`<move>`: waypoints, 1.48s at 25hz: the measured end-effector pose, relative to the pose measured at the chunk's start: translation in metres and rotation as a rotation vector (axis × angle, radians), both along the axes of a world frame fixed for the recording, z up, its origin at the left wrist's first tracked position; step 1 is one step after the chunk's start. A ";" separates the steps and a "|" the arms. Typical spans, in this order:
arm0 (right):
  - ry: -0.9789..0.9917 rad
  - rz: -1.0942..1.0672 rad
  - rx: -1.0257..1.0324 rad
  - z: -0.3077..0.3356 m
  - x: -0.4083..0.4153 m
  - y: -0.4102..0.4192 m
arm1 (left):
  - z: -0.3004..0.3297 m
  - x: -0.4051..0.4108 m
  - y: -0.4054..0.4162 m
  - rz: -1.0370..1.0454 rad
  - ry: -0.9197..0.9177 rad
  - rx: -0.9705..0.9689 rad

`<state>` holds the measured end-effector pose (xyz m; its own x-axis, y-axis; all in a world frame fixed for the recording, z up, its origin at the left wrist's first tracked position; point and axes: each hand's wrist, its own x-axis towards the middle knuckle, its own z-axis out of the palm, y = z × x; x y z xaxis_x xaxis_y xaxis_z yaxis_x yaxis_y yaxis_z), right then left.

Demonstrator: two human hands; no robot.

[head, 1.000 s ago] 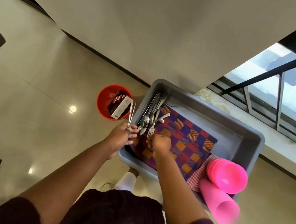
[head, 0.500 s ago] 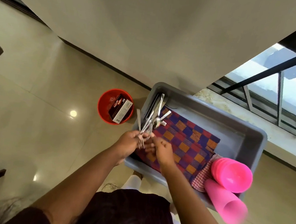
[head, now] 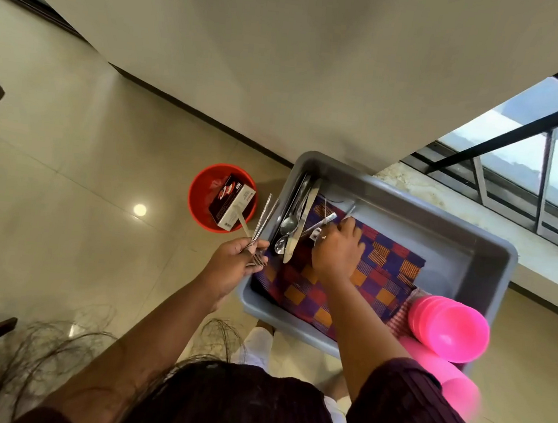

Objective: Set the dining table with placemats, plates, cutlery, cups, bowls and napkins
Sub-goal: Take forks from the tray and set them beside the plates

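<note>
Nothing looks laid yet: placemats [head: 359,282], bowls [head: 451,329] and spare cutlery [head: 295,220] lie in the grey tub [head: 473,252]. Left hand [head: 234,265] grips forks [head: 262,223]; right hand [head: 337,248] pinches another piece.

No legible text anywhere in the frame.
The one printed thing is the box [head: 231,206] in the red bucket [head: 203,200], left of centre: its dark face carries a red and white picture, and its white side shows a small red mark with faint lines of print, all too small and blurred to read. Nothing else in view bears lettering, numbers or a brand that can be made out.
</note>
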<state>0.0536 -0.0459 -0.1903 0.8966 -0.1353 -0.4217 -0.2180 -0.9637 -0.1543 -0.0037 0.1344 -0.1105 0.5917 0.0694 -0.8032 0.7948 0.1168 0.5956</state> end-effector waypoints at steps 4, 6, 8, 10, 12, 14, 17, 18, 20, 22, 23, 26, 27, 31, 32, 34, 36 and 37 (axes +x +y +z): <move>0.095 0.287 0.131 0.000 -0.010 0.003 | -0.002 0.002 -0.002 0.017 -0.028 0.014; 0.168 0.512 0.131 0.000 -0.002 0.015 | -0.004 0.002 0.000 0.030 -0.036 0.019; 0.181 0.701 0.058 -0.001 0.009 0.026 | -0.005 0.000 0.003 0.036 -0.040 0.024; 0.137 0.736 -0.046 0.000 0.017 0.030 | -0.006 -0.005 0.006 0.042 -0.038 0.022; 0.141 0.524 -0.066 -0.001 0.017 0.027 | -0.006 -0.010 0.008 0.053 -0.027 0.017; 0.183 0.237 0.036 -0.006 0.011 0.022 | -0.006 -0.015 0.009 0.053 -0.022 0.011; 0.073 0.124 0.122 -0.016 0.005 0.023 | -0.007 -0.018 0.009 0.037 -0.033 -0.007; 0.051 0.138 0.129 -0.018 0.004 0.027 | -0.006 -0.018 0.009 0.036 -0.038 -0.016; 0.081 0.190 0.117 -0.018 0.004 0.037 | -0.006 -0.018 0.009 0.029 -0.039 -0.029; 0.101 0.221 0.008 -0.018 0.005 0.050 | -0.006 -0.019 0.011 0.019 -0.045 -0.029; 0.111 0.217 -0.073 -0.016 0.008 0.056 | -0.007 -0.020 0.012 0.019 -0.046 -0.027; 0.203 0.100 -0.238 -0.015 0.012 0.070 | -0.006 -0.021 0.016 0.025 -0.054 -0.019; 0.215 0.059 -0.252 -0.017 0.011 0.072 | -0.007 -0.022 0.018 0.022 -0.053 -0.015; 0.211 0.029 -0.229 -0.023 0.015 0.076 | -0.009 -0.027 0.023 0.031 -0.045 -0.012; 0.249 0.011 -0.194 -0.024 0.022 0.075 | -0.010 -0.027 0.024 0.033 -0.042 -0.010; 0.364 -0.130 0.001 -0.021 0.032 0.071 | -0.009 -0.028 0.026 0.066 -0.044 -0.006; 0.446 -0.337 0.236 -0.012 0.030 0.064 | -0.004 -0.028 0.024 0.108 -0.052 0.000; 0.452 -0.440 0.321 -0.002 0.025 0.061 | 0.001 -0.029 0.024 0.117 -0.054 0.007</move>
<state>0.0791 0.0153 -0.1921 0.5151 -0.2516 -0.8194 -0.6863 -0.6937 -0.2184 -0.0330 0.1583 -0.1097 0.6217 0.1460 -0.7695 0.7424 0.2030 0.6384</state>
